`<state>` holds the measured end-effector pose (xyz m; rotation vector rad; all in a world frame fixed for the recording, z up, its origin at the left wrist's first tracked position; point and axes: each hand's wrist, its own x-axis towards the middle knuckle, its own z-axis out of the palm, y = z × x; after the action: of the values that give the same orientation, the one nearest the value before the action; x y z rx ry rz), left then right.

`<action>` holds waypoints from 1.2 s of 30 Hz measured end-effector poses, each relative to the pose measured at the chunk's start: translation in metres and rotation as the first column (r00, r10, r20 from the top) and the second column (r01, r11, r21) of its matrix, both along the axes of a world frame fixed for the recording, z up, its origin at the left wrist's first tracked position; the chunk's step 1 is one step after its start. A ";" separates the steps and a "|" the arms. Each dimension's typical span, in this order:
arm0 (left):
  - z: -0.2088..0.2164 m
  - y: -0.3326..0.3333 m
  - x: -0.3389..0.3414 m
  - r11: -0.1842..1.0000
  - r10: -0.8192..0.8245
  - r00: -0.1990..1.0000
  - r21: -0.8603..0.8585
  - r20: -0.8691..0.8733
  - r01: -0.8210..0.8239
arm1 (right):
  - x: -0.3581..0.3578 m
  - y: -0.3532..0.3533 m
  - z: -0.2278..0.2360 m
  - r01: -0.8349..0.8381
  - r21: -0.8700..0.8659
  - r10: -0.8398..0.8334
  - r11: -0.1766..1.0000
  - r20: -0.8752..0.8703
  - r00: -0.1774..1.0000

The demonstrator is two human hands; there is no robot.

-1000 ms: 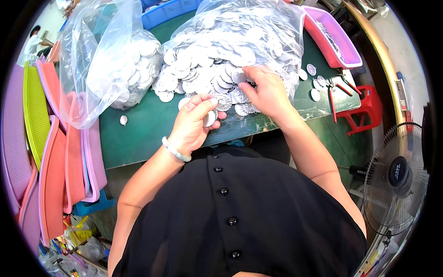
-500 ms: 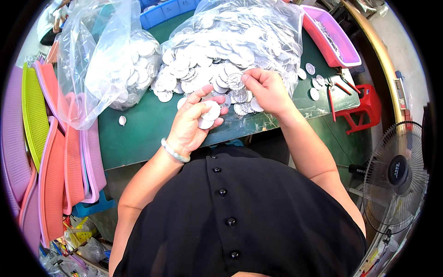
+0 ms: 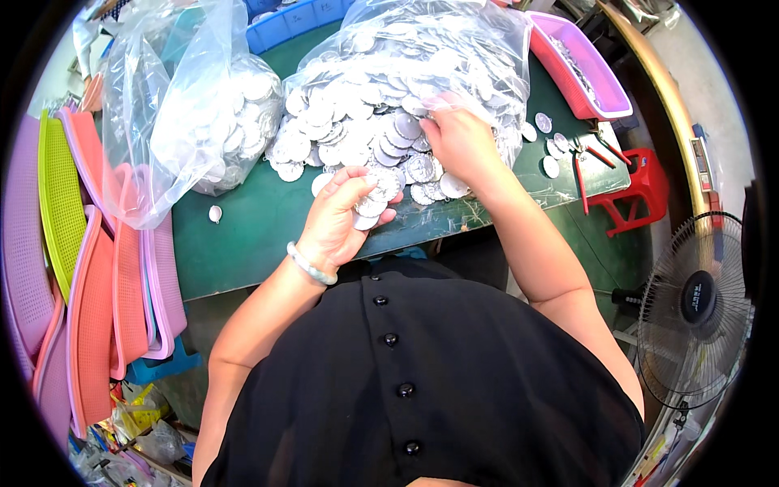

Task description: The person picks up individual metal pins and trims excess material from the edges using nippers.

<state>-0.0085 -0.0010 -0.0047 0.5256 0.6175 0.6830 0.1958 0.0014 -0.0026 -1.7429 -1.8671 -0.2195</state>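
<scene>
My left hand [image 3: 337, 207] is closed round a few round silver metal discs [image 3: 370, 213], with a patterned one on top. They look like pendants with small loops. My right hand [image 3: 461, 142] reaches to the near right part of a large heap of similar discs [image 3: 357, 114]. Its thumb and fingers stand apart at the heap; the fingertips are blurred against the bright metal, and no disc shows gripped there. The heap spills from a clear plastic bag [image 3: 495, 49] onto the green table [image 3: 235, 252].
Another clear bag [image 3: 195, 122] of discs stands at left, near a lone disc [image 3: 215, 213]. At right are a pink basket [image 3: 580, 69], loose discs [image 3: 551, 166], red-handled pliers [image 3: 583, 187], a red stool [image 3: 641, 195] and a fan [image 3: 698, 300]. Coloured baskets [image 3: 97, 268] stack at left.
My right hand has let go of the patterned disc and moved slightly farther onto the heap. A patterned disc now lies on top in my left hand, whose fingers have closed more.
</scene>
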 end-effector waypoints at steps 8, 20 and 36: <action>-0.002 0.002 -0.008 1.000 -0.006 0.993 0.025 0.116 0.003 | 0.000 0.014 0.003 0.015 -0.172 -0.007 0.985 0.042 0.999; -0.009 0.002 -0.010 0.999 -0.038 0.988 0.007 0.150 0.038 | 0.001 0.022 0.005 0.002 -0.058 -0.001 0.998 0.016 1.000; 0.006 0.002 -0.004 0.997 0.049 0.999 0.057 -0.016 -0.048 | -0.016 -0.006 0.029 -0.675 -0.286 -0.189 0.680 -0.958 0.215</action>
<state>-0.0126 0.0006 0.0009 0.5709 0.6301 0.7446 0.1794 -0.0050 0.0264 -1.2153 -1.1534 1.6117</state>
